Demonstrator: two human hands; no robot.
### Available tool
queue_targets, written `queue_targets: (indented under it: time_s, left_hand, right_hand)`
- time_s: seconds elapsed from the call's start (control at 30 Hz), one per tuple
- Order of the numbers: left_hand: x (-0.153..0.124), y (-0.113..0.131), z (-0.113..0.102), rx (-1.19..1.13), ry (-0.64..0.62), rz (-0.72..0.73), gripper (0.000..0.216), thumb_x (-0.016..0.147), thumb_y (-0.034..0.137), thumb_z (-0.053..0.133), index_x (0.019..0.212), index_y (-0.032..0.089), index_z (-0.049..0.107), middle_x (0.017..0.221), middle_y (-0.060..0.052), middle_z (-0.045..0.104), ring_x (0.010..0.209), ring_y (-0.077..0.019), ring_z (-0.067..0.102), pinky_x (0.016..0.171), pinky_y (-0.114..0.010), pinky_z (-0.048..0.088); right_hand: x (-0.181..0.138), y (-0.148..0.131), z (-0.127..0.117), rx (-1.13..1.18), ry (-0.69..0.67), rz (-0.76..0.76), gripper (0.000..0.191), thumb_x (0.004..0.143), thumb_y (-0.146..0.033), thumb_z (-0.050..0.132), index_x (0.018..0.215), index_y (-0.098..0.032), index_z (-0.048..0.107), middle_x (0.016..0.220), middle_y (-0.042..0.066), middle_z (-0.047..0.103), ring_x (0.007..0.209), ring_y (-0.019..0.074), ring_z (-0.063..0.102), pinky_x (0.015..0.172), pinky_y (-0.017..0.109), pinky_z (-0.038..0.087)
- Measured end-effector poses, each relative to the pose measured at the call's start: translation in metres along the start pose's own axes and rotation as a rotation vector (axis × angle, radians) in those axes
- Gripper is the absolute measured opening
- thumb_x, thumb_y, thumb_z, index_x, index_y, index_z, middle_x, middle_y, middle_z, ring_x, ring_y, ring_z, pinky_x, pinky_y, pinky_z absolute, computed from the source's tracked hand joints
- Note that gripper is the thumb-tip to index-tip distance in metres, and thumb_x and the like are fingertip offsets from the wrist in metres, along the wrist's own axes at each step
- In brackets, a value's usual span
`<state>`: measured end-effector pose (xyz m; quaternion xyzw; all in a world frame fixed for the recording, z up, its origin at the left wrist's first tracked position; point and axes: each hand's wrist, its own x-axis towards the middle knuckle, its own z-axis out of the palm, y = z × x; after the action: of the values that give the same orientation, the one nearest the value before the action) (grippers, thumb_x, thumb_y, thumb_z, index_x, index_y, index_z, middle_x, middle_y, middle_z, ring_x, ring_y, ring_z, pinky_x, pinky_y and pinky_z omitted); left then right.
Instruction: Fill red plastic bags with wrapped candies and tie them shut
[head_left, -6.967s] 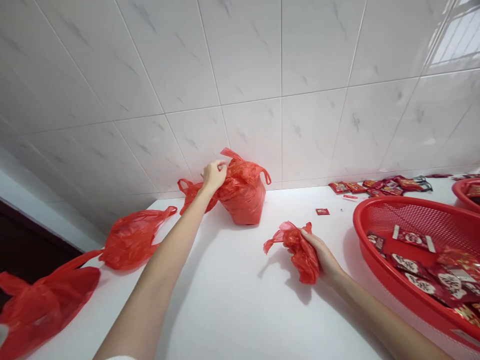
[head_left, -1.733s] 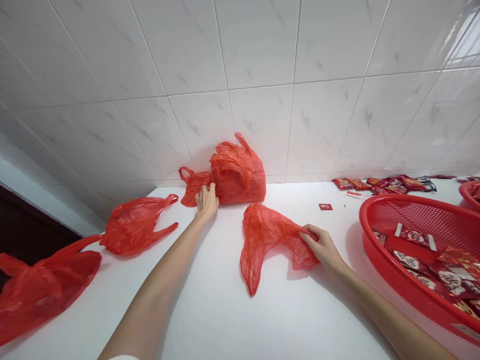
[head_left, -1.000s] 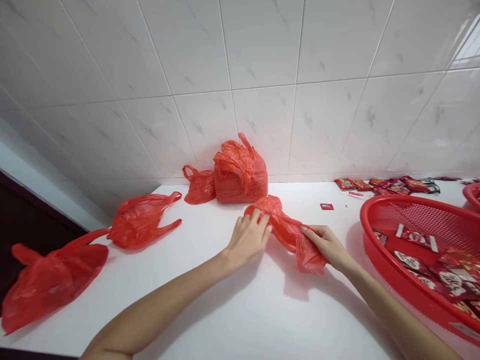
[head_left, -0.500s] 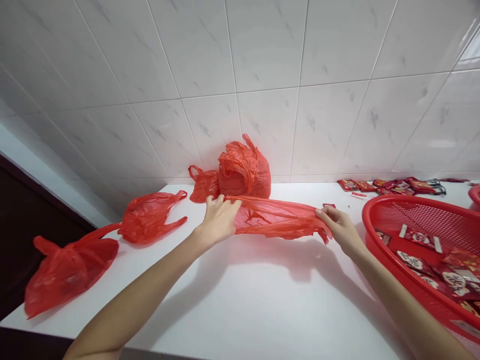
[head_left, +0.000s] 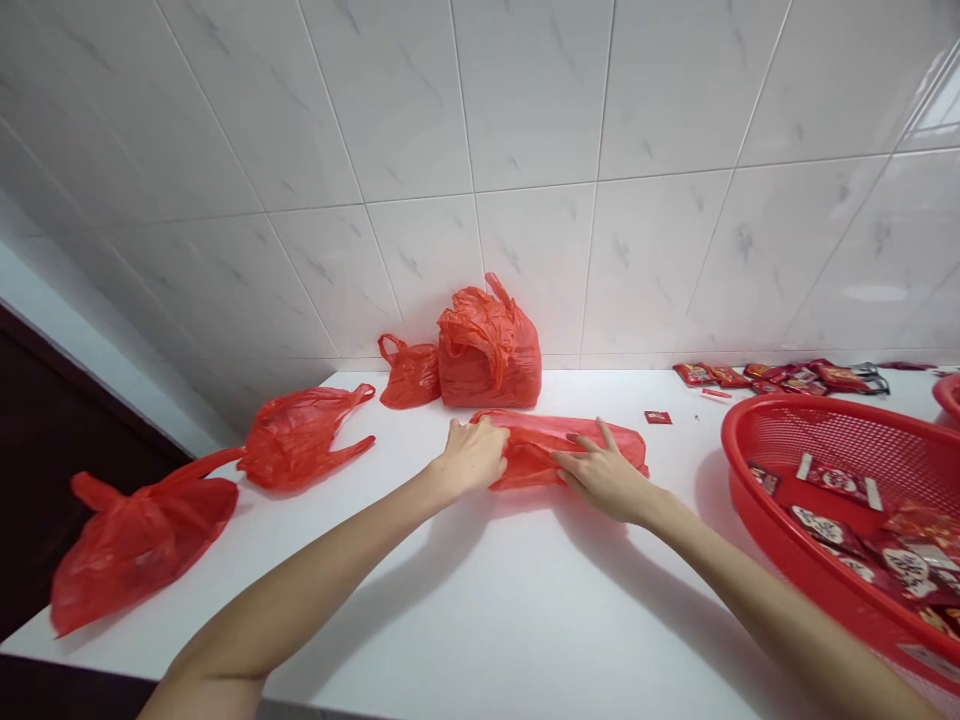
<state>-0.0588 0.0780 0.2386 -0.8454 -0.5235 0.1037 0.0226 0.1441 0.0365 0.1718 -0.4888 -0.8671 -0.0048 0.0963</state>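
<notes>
A thin red plastic bag (head_left: 622, 445) lies flattened on the white counter (head_left: 480, 600) in the middle of the view. My left hand (head_left: 472, 455) grips its left end with curled fingers. My right hand (head_left: 600, 475) lies on the bag's middle, fingers stretched out and pressing it down. Behind the bag, against the tiled wall, stands a stuffed red bag (head_left: 489, 345) with a smaller red bag (head_left: 409, 372) beside it.
Two more red bags lie at the left, one (head_left: 300, 438) farther back and one (head_left: 135, 540) at the counter's corner. A red mesh basket (head_left: 780, 440) with red packets sits at the right. Loose red packets (head_left: 780, 376) lie along the wall; a single packet (head_left: 658, 417) lies nearer.
Half a second ago both hands held the bag stretched out above the counter. Now the bag lies on the counter, and my right hand has moved left onto its middle.
</notes>
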Motion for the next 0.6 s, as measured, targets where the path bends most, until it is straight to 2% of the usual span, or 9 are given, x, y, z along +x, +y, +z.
queue_targets:
  time_s: [0.1, 0.2, 0.27, 0.33, 0.37, 0.43, 0.53, 0.57, 0.6]
  left_hand:
    - [0.006, -0.014, -0.001, 0.037, 0.029, -0.089, 0.039, 0.084, 0.009, 0.050, 0.119, 0.015, 0.063, 0.123, -0.021, 0.062, 0.105, -0.0335, 0.068, 0.093, -0.049, 0.046]
    - [0.009, -0.029, -0.005, 0.047, 0.020, -0.128, 0.054, 0.077, 0.003, 0.054, 0.129, 0.017, 0.059, 0.127, -0.021, 0.060, 0.105, -0.0350, 0.068, 0.093, -0.052, 0.045]
    - [0.008, -0.034, -0.007, 0.049, -0.003, -0.085, 0.051, 0.075, 0.003, 0.057, 0.123, 0.019, 0.064, 0.119, -0.017, 0.065, 0.106, -0.0347, 0.068, 0.096, -0.054, 0.044]
    - [0.005, -0.033, -0.007, 0.053, 0.030, 0.004, 0.042, 0.074, 0.004, 0.058, 0.111, 0.021, 0.070, 0.108, -0.012, 0.071, 0.109, -0.0347, 0.065, 0.104, -0.061, 0.038]
    - [0.004, -0.031, -0.007, 0.048, 0.093, 0.046, 0.036, 0.075, 0.005, 0.058, 0.104, 0.022, 0.073, 0.105, -0.011, 0.072, 0.112, -0.0353, 0.063, 0.108, -0.065, 0.032]
    - [0.000, -0.025, -0.006, 0.024, 0.324, 0.103, 0.028, 0.079, 0.007, 0.058, 0.094, 0.022, 0.075, 0.112, -0.010, 0.073, 0.122, -0.0375, 0.056, 0.113, -0.072, 0.019]
    - [-0.001, -0.014, -0.003, -0.040, 0.691, 0.200, 0.025, 0.087, 0.012, 0.055, 0.090, 0.024, 0.076, 0.132, -0.007, 0.067, 0.134, -0.0366, 0.046, 0.117, -0.074, 0.006]
    - [0.001, -0.010, 0.000, -0.060, 0.734, 0.270, 0.026, 0.089, 0.013, 0.052, 0.090, 0.024, 0.076, 0.130, -0.006, 0.069, 0.132, -0.0341, 0.048, 0.118, -0.071, 0.006]
    - [0.004, -0.007, 0.002, -0.077, 0.717, 0.358, 0.028, 0.090, 0.014, 0.050, 0.090, 0.024, 0.076, 0.123, -0.005, 0.072, 0.127, -0.0308, 0.052, 0.120, -0.067, 0.010]
  right_hand:
    - [0.006, 0.006, 0.009, -0.070, -0.120, 0.118, 0.044, 0.104, -0.019, 0.030, 0.079, -0.018, 0.067, 0.077, 0.007, 0.071, 0.113, 0.0306, 0.062, 0.115, 0.068, 0.017]
    - [0.009, 0.005, 0.005, -0.083, -0.146, 0.203, 0.050, 0.106, -0.021, 0.025, 0.076, -0.018, 0.065, 0.076, 0.007, 0.071, 0.098, 0.0267, 0.067, 0.115, 0.065, 0.015]
    - [0.012, 0.003, 0.001, -0.054, -0.155, 0.267, 0.046, 0.105, -0.020, 0.026, 0.081, -0.017, 0.065, 0.078, 0.008, 0.072, 0.089, 0.0253, 0.069, 0.115, 0.064, 0.016]
    - [0.015, 0.003, -0.002, -0.001, -0.166, 0.316, 0.035, 0.101, -0.018, 0.034, 0.086, -0.016, 0.065, 0.079, 0.008, 0.073, 0.085, 0.0242, 0.069, 0.114, 0.060, 0.020]
    - [0.017, 0.004, -0.002, 0.023, -0.172, 0.328, 0.029, 0.098, -0.016, 0.039, 0.087, -0.016, 0.066, 0.078, 0.007, 0.073, 0.082, 0.0235, 0.070, 0.114, 0.058, 0.022]
    - [0.019, 0.007, -0.001, 0.056, -0.185, 0.332, 0.018, 0.091, -0.014, 0.049, 0.091, -0.016, 0.067, 0.075, 0.005, 0.072, 0.079, 0.0226, 0.070, 0.112, 0.053, 0.028]
    - [0.018, 0.010, 0.002, 0.109, -0.198, 0.324, 0.020, 0.083, -0.017, 0.060, 0.101, -0.018, 0.068, 0.075, 0.003, 0.073, 0.081, 0.0241, 0.070, 0.108, 0.051, 0.032]
    - [0.018, 0.011, 0.003, 0.125, -0.201, 0.319, 0.024, 0.082, -0.019, 0.061, 0.105, -0.019, 0.068, 0.077, 0.003, 0.073, 0.083, 0.0251, 0.070, 0.108, 0.052, 0.033]
    - [0.017, 0.012, 0.003, 0.139, -0.204, 0.313, 0.028, 0.081, -0.021, 0.063, 0.108, -0.021, 0.068, 0.079, 0.003, 0.074, 0.086, 0.0260, 0.071, 0.108, 0.053, 0.032]
